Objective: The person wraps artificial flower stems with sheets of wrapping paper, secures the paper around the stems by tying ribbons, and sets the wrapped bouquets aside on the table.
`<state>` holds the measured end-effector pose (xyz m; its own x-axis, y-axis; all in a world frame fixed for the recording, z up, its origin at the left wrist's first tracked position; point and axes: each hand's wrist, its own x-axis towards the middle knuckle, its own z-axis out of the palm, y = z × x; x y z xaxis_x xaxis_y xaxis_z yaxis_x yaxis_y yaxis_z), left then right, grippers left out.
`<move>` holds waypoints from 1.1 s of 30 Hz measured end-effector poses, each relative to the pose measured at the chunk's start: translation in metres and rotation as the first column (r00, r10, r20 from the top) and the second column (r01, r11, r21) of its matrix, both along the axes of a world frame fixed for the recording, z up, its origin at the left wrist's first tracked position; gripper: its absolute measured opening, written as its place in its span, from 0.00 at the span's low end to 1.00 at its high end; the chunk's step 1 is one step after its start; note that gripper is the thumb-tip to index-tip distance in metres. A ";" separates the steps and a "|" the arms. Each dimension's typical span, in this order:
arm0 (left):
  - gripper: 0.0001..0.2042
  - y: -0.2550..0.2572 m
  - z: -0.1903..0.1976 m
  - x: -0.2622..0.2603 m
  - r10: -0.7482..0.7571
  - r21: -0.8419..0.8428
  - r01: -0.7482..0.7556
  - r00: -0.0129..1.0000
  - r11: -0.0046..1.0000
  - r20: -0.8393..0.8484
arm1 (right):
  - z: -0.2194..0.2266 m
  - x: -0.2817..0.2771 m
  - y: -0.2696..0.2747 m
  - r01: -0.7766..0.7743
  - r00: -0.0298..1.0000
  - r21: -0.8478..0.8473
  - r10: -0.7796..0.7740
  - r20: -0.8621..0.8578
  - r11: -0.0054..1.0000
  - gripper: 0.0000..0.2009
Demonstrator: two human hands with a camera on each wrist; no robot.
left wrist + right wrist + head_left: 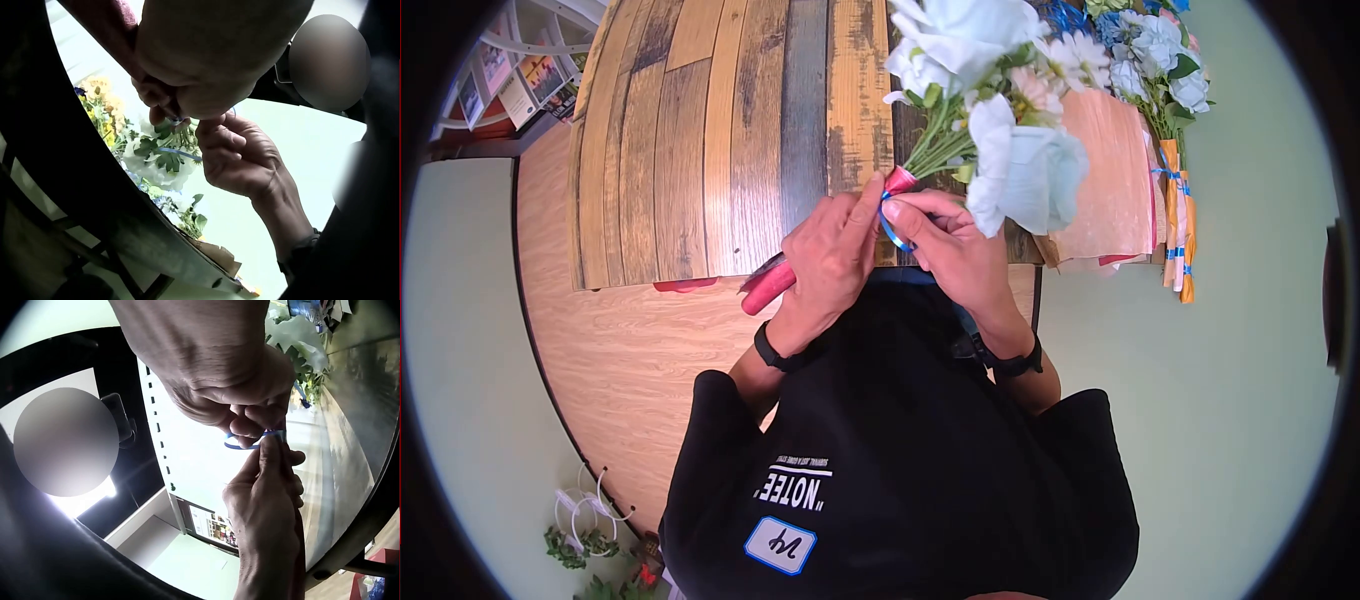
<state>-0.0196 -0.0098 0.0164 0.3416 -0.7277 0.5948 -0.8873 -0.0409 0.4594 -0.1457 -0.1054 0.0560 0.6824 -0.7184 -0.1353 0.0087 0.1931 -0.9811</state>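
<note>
A bouquet of pale blue and white flowers (1030, 180) lies over the table's near edge, its green stems (940, 145) gathered into a handle wrapped in red (768, 288). My left hand (833, 245) grips this handle, fingers curled round it just below the stems. A thin blue ribbon (891, 232) goes round the top of the wrap and hangs in a loop. My right hand (965, 250) pinches the ribbon between thumb and fingers, close beside the left fingertips. In the right wrist view the ribbon loop (236, 445) stands out between both hands.
The wooden plank table (700, 150) spreads ahead. To the right lie sheets of pinkish wrapping paper (1105, 180) and another blue and white bunch (1160, 60), its orange-wrapped stems (1178, 225) tied with blue ribbon and jutting past the edge. A photo rack (520, 80) stands far left.
</note>
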 end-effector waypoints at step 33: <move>0.09 0.005 -0.006 -0.005 -0.190 -0.064 0.191 0.981 0.979 0.025 | 0.066 0.030 -0.014 0.044 0.999 -0.037 -0.044 -0.023 0.998 0.12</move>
<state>-0.0244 -0.0052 0.0100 0.1888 -0.7374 0.6486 -0.8841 0.1598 0.4391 -0.1155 -0.1194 0.1217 0.6470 -0.7523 -0.1238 -0.0066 0.1569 -0.9876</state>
